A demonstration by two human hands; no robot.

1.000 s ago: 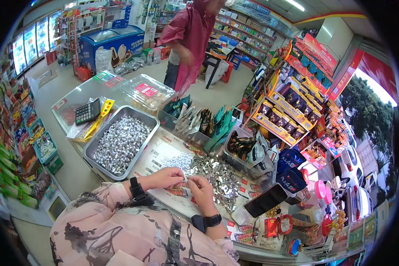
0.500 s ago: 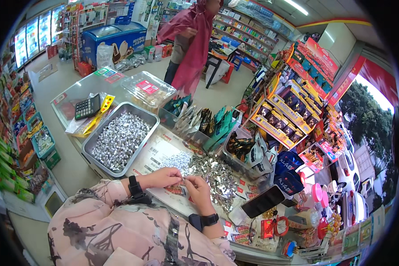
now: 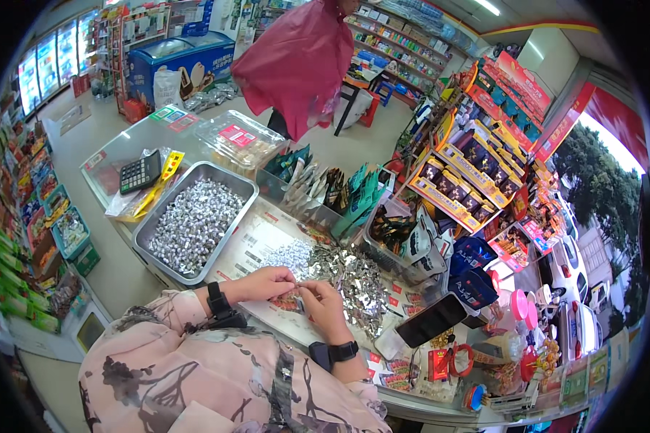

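My left hand [image 3: 270, 283] and my right hand [image 3: 321, 303] meet fingertip to fingertip above the counter. Both are closed in a pinch; whatever lies between the fingers is too small to make out. Just beyond them is a patch of small pale white-blue pieces [image 3: 289, 257]. It borders a heap of shiny silver metal pieces [image 3: 361, 289], which spreads beside my right hand. Left of the hands stands a rectangular metal tray [image 3: 243, 213], filled with many small silver and white assembled pieces [image 3: 195, 231].
Behind the tray are a calculator [image 3: 140, 173] and a clear plastic box [image 3: 240, 138]. Bins of packaged goods [image 3: 318, 195] line the counter's far side. A phone [image 3: 432, 321] leans at the right, near a snack display [image 3: 469, 173]. A person in a red raincoat [image 3: 296, 65] stands beyond the counter.
My hands stay pinched together in nearly the same spot. Beyond the counter, the person's raincoat now spreads wider and hides the arm seen earlier. The view has shifted slightly.
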